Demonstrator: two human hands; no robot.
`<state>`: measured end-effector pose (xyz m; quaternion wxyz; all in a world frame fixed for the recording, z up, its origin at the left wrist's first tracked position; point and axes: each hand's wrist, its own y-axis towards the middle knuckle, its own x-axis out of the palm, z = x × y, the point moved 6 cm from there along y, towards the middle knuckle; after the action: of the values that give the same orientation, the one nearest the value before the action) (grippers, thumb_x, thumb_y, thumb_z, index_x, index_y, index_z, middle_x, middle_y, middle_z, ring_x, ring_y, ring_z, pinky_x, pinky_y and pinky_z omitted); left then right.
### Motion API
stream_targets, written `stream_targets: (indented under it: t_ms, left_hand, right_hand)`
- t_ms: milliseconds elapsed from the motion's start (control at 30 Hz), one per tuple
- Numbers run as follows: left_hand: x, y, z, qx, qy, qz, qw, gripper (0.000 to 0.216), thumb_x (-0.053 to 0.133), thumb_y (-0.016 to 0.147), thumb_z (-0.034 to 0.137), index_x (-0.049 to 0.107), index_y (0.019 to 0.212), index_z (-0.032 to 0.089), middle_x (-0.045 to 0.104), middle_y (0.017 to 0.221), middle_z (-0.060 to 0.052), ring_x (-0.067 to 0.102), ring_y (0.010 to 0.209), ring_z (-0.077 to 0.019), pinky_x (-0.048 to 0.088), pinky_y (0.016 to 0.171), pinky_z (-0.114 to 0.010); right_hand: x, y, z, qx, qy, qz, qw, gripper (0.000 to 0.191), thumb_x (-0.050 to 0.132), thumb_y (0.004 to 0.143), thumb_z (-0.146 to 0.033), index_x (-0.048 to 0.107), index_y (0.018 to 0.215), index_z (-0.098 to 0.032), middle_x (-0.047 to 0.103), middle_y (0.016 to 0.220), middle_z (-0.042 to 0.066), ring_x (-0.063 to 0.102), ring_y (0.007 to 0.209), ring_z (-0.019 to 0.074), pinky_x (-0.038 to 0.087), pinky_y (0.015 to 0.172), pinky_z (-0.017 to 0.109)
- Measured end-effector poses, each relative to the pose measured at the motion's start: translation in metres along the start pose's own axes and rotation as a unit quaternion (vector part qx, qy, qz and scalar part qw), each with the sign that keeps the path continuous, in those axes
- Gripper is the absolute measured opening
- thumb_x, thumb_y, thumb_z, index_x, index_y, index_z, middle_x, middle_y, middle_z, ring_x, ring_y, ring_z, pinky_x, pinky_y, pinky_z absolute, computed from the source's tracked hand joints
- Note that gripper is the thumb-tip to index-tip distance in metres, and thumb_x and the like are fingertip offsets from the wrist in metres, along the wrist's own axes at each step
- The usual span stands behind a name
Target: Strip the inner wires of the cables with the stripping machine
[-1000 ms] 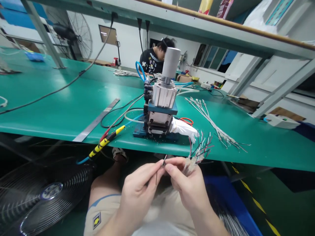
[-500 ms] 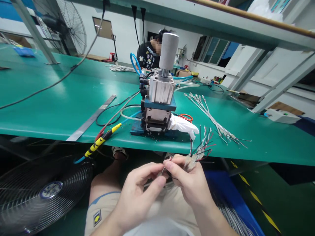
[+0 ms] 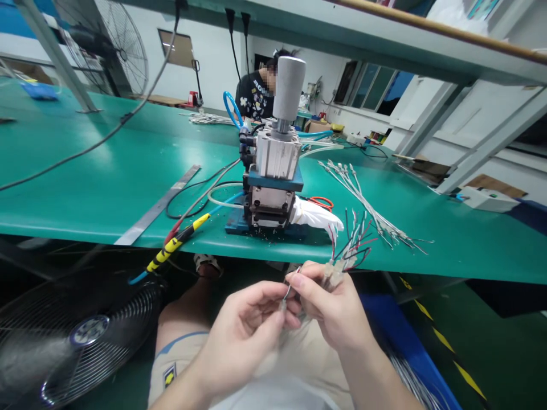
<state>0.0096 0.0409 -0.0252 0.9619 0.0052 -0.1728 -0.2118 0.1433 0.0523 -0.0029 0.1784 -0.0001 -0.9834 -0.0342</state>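
My left hand (image 3: pixel 245 330) and my right hand (image 3: pixel 331 310) meet in front of my lap, below the table edge. Both pinch one thin wire (image 3: pixel 288 290) between thumb and forefinger. My right hand also grips a bundle of short red and black wires with pale connectors (image 3: pixel 348 247), their ends fanning up past the table's front edge. A small pneumatic press (image 3: pixel 273 176) with a grey cylinder on top stands on the green table (image 3: pixel 85 171) just beyond my hands.
A loose bunch of white wires (image 3: pixel 371 213) lies right of the press. A metal ruler (image 3: pixel 160 205), hoses and cables lie to its left. A floor fan (image 3: pixel 72 336) sits at lower left. Another person (image 3: pixel 256 91) works at the far side.
My hands have shifted slightly, the left fingers curling in under the right thumb on the thin wire. The bundle in my right hand has risen a little. The view dipped slightly.
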Motion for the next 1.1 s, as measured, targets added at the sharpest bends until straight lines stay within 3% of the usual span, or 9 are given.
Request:
stream_targets:
  t_ms: [133, 300, 533, 667, 767, 900, 1000, 1100]
  left_hand:
    - [0.004, 0.002, 0.001, 0.018, 0.084, 0.032, 0.996, 0.011, 0.071, 0.088, 0.025, 0.076, 0.094, 0.017, 0.078, 0.080, -0.006, 0.075, 0.071, -0.0181, 0.061, 0.067, -0.022]
    - [-0.001, 0.001, 0.002, 0.059, 0.077, 0.065, 0.993, 0.013, 0.067, 0.093, 0.026, 0.076, 0.089, 0.018, 0.077, 0.077, -0.004, 0.074, 0.065, -0.0153, 0.060, 0.063, -0.020]
    - [0.003, 0.004, -0.002, -0.025, -0.011, 0.052, 0.998, 0.027, 0.071, 0.090, 0.040, 0.073, 0.086, 0.014, 0.077, 0.074, -0.007, 0.071, 0.056, -0.0144, 0.058, 0.056, -0.020]
    - [0.006, 0.005, -0.004, -0.083, -0.013, 0.027, 0.996, 0.036, 0.075, 0.084, 0.047, 0.070, 0.078, 0.011, 0.073, 0.066, -0.007, 0.065, 0.046, -0.0119, 0.051, 0.046, -0.017]
    - [0.006, 0.005, -0.006, -0.095, -0.024, 0.015, 0.995, 0.037, 0.077, 0.082, 0.048, 0.071, 0.082, 0.011, 0.075, 0.069, -0.009, 0.066, 0.048, -0.0122, 0.051, 0.047, -0.017]
    - [0.003, 0.007, -0.009, -0.112, -0.075, 0.041, 0.990, 0.038, 0.083, 0.076, 0.045, 0.071, 0.090, 0.012, 0.075, 0.067, -0.006, 0.067, 0.049, -0.0122, 0.054, 0.049, -0.018]
    - [0.002, 0.006, -0.010, -0.109, -0.079, 0.055, 0.989, 0.034, 0.081, 0.079, 0.042, 0.066, 0.085, 0.013, 0.074, 0.066, -0.005, 0.065, 0.047, -0.0112, 0.053, 0.048, -0.017]
    - [-0.001, 0.003, -0.007, -0.074, -0.055, 0.080, 0.993, 0.028, 0.077, 0.084, 0.038, 0.063, 0.082, 0.014, 0.074, 0.066, -0.004, 0.063, 0.045, -0.0096, 0.050, 0.046, -0.016]
  right_hand:
    - [-0.001, 0.003, 0.001, -0.001, -0.010, -0.005, 1.000, 0.019, 0.085, 0.075, -0.032, 0.077, 0.069, -0.016, 0.059, 0.060, 0.000, 0.046, 0.046, 0.0085, 0.034, 0.040, 0.020]
    - [-0.003, 0.004, 0.005, 0.010, -0.024, -0.018, 1.000, 0.020, 0.083, 0.078, -0.035, 0.079, 0.075, -0.016, 0.055, 0.057, -0.002, 0.031, 0.041, 0.0047, 0.022, 0.037, 0.020]
    - [0.000, 0.007, 0.005, 0.046, 0.003, -0.049, 0.998, 0.020, 0.084, 0.077, -0.035, 0.078, 0.075, -0.015, 0.060, 0.058, -0.001, 0.026, 0.038, 0.0018, 0.017, 0.037, 0.019]
    - [0.000, 0.008, 0.002, 0.028, -0.045, -0.059, 0.997, 0.020, 0.083, 0.077, -0.033, 0.077, 0.071, -0.015, 0.064, 0.062, 0.001, 0.039, 0.042, 0.0051, 0.020, 0.037, 0.019]
    - [0.000, 0.010, 0.003, 0.029, -0.055, -0.067, 0.996, 0.019, 0.083, 0.077, -0.031, 0.076, 0.070, -0.015, 0.065, 0.061, 0.002, 0.043, 0.045, 0.0069, 0.021, 0.038, 0.019]
    - [-0.001, 0.012, 0.006, 0.044, -0.031, -0.061, 0.997, 0.021, 0.082, 0.079, -0.032, 0.075, 0.072, -0.014, 0.053, 0.050, -0.004, 0.024, 0.037, 0.0022, 0.015, 0.035, 0.018]
    - [-0.002, 0.011, 0.010, 0.050, -0.029, -0.057, 0.997, 0.022, 0.082, 0.081, -0.034, 0.074, 0.071, -0.015, 0.042, 0.044, -0.008, 0.022, 0.037, 0.0020, 0.014, 0.036, 0.017]
    - [-0.003, 0.010, 0.013, 0.050, -0.030, -0.044, 0.997, 0.024, 0.083, 0.080, -0.036, 0.074, 0.072, -0.016, 0.041, 0.044, -0.008, 0.024, 0.037, 0.0021, 0.016, 0.036, 0.016]
